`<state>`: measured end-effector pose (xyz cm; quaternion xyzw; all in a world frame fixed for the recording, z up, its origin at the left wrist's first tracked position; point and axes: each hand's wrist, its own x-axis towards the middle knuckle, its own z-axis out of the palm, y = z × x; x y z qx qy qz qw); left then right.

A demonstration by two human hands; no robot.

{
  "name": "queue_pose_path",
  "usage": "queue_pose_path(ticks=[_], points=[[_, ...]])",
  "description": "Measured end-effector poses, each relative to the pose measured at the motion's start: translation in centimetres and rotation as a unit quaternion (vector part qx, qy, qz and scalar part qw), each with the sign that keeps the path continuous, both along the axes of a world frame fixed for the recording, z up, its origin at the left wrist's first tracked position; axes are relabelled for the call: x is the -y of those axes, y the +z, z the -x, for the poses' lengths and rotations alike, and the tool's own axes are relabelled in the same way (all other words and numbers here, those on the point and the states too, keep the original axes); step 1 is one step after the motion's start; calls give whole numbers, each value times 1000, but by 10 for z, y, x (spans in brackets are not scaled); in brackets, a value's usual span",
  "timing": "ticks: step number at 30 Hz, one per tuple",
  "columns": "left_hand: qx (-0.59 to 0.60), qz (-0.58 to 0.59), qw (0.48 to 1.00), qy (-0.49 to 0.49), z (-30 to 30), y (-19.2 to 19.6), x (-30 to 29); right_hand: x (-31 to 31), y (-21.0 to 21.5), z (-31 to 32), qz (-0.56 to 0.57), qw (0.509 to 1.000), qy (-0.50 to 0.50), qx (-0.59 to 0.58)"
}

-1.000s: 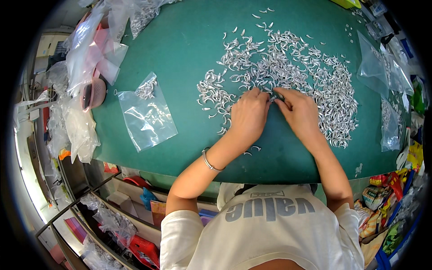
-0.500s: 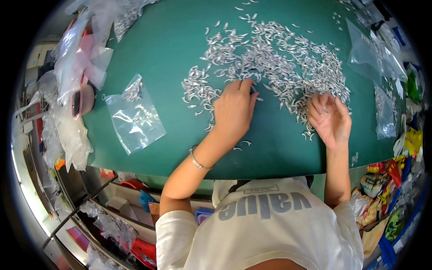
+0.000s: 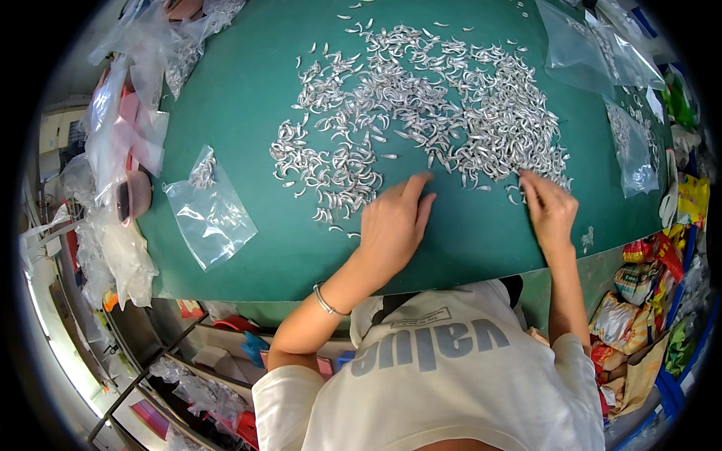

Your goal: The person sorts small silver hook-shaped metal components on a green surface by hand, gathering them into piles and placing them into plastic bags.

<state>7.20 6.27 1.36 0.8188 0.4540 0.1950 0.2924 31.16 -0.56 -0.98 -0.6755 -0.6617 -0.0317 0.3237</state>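
Note:
Many small curved silver metal pieces (image 3: pixel 511 120) lie spread in a loose heap on the green tabletop (image 3: pixel 323 263). My left hand (image 3: pixel 392 224), with a bangle at the wrist, hovers low over the table just right of the heap's lower left cluster. Its index finger and thumb are apart, slightly blurred, and nothing shows between them. At the heap's lower right edge is my right hand (image 3: pixel 553 209), palm down. Its fingers are bent together with the tips at the outermost pieces; whatever they hold is too small to make out.
At left lies a clear plastic bag (image 3: pixel 212 218) with some pieces in it. More plastic bags (image 3: pixel 113 240) and a pink container (image 3: pixel 134 197) line the left edge. Clear bags (image 3: pixel 632 150) lie along the right edge. Colourful packets (image 3: pixel 639 278) stand below, right of the table.
My left hand has drawn back from the heap toward me, and the pieces near it lie apart. My right hand has turned from palm up to palm down. The view has shifted slightly.

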Motion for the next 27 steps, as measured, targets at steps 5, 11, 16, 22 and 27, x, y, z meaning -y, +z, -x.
queue_pose_path(ticks=[5, 11, 16, 22, 27], points=[[-2, -35, 999, -30, -40, 0, -19, -16, 18, 7, 79, 991, -96, -41], [-25, -51, 998, -36, -34, -13, -15, -19, 18, 51, 173, 985, -4, 18], [-61, -23, 998, -20, 6, -1, 3, 9, 15, 66, 192, 961, 190, -53], [23, -30, 999, 35, 1, 2, 12, -7, 27, 44, 189, 974, -12, -123], [-20, -38, 999, 32, 3, 1, 15, -4, 31, 45, 210, 977, 18, -28]])
